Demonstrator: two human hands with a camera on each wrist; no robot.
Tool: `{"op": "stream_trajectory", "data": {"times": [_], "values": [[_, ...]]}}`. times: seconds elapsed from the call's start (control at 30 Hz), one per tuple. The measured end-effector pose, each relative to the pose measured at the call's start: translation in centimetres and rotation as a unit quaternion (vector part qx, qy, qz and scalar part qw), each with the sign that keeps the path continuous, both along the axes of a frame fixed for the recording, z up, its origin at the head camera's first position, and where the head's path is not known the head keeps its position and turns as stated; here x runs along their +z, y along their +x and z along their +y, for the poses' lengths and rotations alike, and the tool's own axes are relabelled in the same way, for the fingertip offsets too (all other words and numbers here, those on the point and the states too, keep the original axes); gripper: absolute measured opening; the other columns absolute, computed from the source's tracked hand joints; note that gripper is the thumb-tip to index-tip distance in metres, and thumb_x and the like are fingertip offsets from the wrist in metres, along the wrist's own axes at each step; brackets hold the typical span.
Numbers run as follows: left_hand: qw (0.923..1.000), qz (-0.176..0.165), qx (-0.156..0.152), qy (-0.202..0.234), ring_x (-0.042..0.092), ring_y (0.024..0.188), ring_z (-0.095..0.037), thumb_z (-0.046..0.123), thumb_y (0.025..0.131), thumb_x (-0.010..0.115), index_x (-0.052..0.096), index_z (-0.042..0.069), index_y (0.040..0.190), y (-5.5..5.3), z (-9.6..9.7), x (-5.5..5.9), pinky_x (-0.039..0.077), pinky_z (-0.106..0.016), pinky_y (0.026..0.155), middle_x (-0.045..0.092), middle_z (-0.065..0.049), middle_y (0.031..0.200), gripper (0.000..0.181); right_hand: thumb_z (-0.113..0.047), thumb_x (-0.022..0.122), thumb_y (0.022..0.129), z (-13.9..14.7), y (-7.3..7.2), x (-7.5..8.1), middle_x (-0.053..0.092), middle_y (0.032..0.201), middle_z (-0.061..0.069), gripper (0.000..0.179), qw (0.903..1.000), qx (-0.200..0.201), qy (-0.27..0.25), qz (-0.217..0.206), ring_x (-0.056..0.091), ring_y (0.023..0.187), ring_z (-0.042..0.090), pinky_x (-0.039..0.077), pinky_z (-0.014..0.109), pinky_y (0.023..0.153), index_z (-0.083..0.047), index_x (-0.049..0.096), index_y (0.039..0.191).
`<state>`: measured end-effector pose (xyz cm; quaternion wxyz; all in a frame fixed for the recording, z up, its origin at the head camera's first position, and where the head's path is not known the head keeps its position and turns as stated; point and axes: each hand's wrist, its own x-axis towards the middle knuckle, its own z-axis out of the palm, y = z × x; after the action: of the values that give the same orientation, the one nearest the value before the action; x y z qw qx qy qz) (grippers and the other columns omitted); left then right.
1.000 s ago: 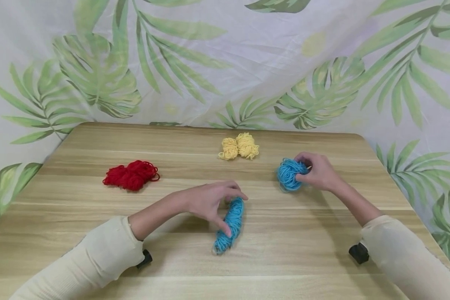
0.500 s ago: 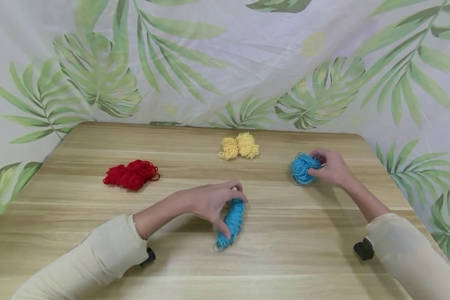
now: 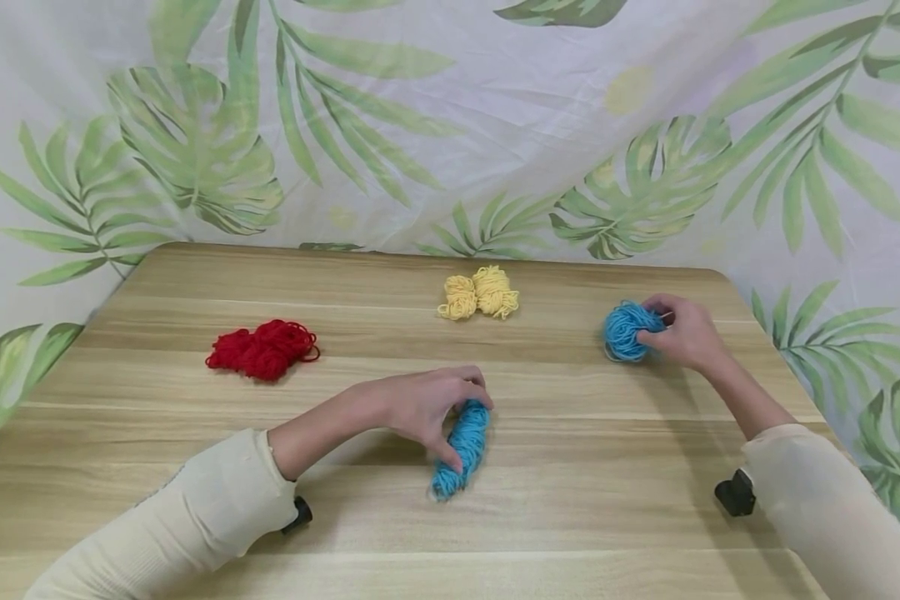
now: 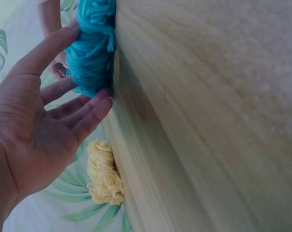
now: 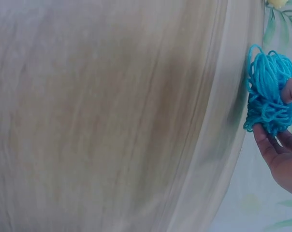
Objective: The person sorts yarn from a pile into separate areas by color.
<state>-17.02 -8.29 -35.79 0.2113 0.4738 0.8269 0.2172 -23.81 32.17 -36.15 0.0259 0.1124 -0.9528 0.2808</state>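
Note:
Between the thumb and fingers of my left hand (image 3: pixel 423 406) is a long twisted blue yarn skein (image 3: pixel 467 446), lying slanted on the table near the middle. In the left wrist view, the thumb presses one side of this skein (image 4: pixel 90 53) and the fingertips touch its lower end. At the right, my right hand (image 3: pixel 686 335) pinches a rounder blue yarn bundle (image 3: pixel 624 332) from its right side. The right wrist view shows loose loops at one end of that bundle (image 5: pixel 269 82), with the thumb on it and fingers beneath; part of this hand is cut off there.
A red yarn bundle (image 3: pixel 262 350) lies on the left of the wooden table (image 3: pixel 570 517). Toward the back edge sits a pale yellow yarn bundle (image 3: pixel 480 293), narrowed in its middle. Behind the table hangs a leaf-patterned cloth (image 3: pixel 495 125).
My right hand has slid the rounder blue yarn bundle rightward and slightly back. My left hand stays around the long skein, which has barely shifted. The red and yellow bundles have not moved.

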Motion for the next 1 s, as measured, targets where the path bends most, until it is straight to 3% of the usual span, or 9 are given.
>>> {"op": "stream_trajectory", "data": {"times": [0.43, 0.63, 0.8, 1.0], "values": [[0.9999, 0.011, -0.003, -0.006, 0.054, 0.096, -0.015, 0.032, 0.08, 0.091, 0.065, 0.002, 0.132, 0.0, 0.5, 0.0, 0.048, -0.022, 0.084, 0.058, -0.005, 0.122, 0.065, -0.009, 0.077, 0.09, 2.3, -0.2, 0.0, 0.062, 0.116, 0.038, 0.041, 0.9993, -0.026, 0.027, -0.006, 0.063, 0.102, 0.052, 0.053, 0.058, 0.083, 0.014, 0.061, 0.119], [1.0, 0.005, -0.002, 0.003, 0.054, 0.099, -0.015, 0.03, 0.081, 0.091, 0.065, 0.002, 0.13, 0.0, 0.4, -0.1, 0.049, -0.023, 0.087, 0.059, -0.004, 0.121, 0.062, -0.008, 0.079, 0.088, 2.9, 0.0, -0.1, 0.063, 0.113, 0.037, 0.041, 0.9989, -0.015, 0.044, -0.008, 0.065, 0.096, 0.05, 0.055, 0.052, 0.077, 0.014, 0.061, 0.117], [0.9999, -0.01, 0.0, 0.014, 0.055, 0.096, -0.015, 0.026, 0.081, 0.091, 0.064, 0.002, 0.13, 0.1, 0.4, -0.2, 0.049, -0.021, 0.082, 0.058, -0.004, 0.121, 0.062, -0.012, 0.078, 0.09, 2.9, 0.1, 0.0, 0.062, 0.116, 0.037, 0.046, 0.9979, -0.004, 0.06, -0.025, 0.065, 0.098, 0.05, 0.055, 0.056, 0.08, 0.014, 0.059, 0.123], [0.9998, -0.018, 0.006, 0.008, 0.054, 0.108, -0.016, 0.024, 0.081, 0.09, 0.062, 0.004, 0.133, 0.3, 0.4, -0.1, 0.049, -0.026, 0.094, 0.055, -0.006, 0.128, 0.063, -0.016, 0.079, 0.09, 3.0, 0.2, 0.2, 0.061, 0.12, 0.04, 0.054, 0.9971, 0.007, 0.069, -0.03, 0.064, 0.103, 0.054, 0.054, 0.062, 0.085, 0.014, 0.056, 0.129]]}}
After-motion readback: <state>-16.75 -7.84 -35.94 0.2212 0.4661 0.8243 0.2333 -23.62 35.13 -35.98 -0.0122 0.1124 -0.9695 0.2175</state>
